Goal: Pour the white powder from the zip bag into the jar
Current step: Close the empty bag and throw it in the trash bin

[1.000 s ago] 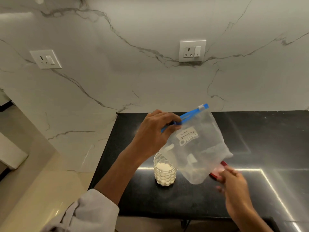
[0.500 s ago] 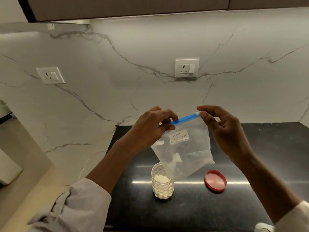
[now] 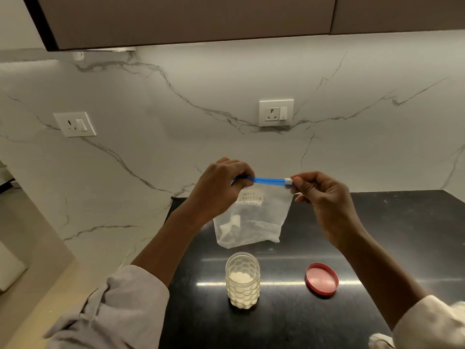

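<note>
While the fingers (image 3: 245,183) of the left hand (image 3: 221,187) curl round the left end of the blue zip strip (image 3: 266,180), pinching it, the fingers (image 3: 302,183) of the right hand (image 3: 324,205) pinch the small white slider (image 3: 288,181) at the strip's right end. Between the two hands the strip runs almost level, and the zip bag (image 3: 254,217) hangs from it, upright and clear of the table (image 3: 377,248). The bag is translucent, with a handwritten label (image 3: 252,196) reading "MILK POWDER" near its top left, partly beside the left hand's knuckles. Only a few pale patches of white powder (image 3: 232,224) show low on its left side; whether the zip is closed along its length cannot be told.

Below the bag and apart from it, the jar (image 3: 242,280) stands upright on the black table, uncovered, its dimpled clear wall showing white powder filling most of its height. The red lid (image 3: 322,279) lies flat on the table to the right of the jar, near but not touching it. Both forearms reach in from pale rolled sleeves (image 3: 120,311). Behind the table rises a veined marble wall (image 3: 176,137) with two sockets (image 3: 276,112), and a brown cabinet (image 3: 188,18) hangs above.
</note>
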The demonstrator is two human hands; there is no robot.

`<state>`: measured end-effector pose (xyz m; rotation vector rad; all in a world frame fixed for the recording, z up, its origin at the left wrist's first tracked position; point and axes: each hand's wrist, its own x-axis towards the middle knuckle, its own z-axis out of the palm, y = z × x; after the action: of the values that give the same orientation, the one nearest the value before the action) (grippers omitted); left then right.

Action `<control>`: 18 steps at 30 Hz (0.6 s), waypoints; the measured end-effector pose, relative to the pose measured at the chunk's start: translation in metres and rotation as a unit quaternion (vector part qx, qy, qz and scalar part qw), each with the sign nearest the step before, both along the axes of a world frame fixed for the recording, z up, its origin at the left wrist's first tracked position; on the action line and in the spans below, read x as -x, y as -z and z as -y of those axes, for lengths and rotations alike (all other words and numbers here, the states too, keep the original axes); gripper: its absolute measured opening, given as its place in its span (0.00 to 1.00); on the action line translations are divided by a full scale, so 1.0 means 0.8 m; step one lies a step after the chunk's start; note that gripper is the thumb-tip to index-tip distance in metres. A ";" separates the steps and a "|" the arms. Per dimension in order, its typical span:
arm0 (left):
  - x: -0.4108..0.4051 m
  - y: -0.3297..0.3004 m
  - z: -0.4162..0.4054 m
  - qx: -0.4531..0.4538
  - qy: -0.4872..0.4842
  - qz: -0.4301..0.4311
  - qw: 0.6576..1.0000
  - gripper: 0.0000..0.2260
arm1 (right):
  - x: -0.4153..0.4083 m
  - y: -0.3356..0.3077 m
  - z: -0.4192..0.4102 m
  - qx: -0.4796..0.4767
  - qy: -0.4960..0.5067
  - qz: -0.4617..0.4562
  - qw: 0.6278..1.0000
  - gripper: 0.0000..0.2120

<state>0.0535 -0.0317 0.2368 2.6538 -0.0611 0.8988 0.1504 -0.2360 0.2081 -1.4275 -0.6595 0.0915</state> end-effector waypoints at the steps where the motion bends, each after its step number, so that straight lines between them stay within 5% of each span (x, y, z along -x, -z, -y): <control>1: -0.001 0.001 0.002 0.001 0.006 -0.006 1.000 0.04 | 0.001 0.002 -0.002 0.003 0.014 0.012 1.000 0.05; 6: -0.010 -0.005 0.028 0.035 0.054 -0.017 0.998 0.11 | 0.015 0.002 -0.023 0.010 0.075 0.089 0.993 0.04; 18: -0.017 -0.021 0.039 0.059 0.066 -0.036 0.995 0.06 | 0.027 -0.001 -0.030 0.037 0.113 0.141 0.983 0.03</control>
<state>0.0671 -0.0627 0.2533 2.5366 -0.1601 0.7398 0.1292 -0.2118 0.2093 -1.5934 -0.7257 -0.2723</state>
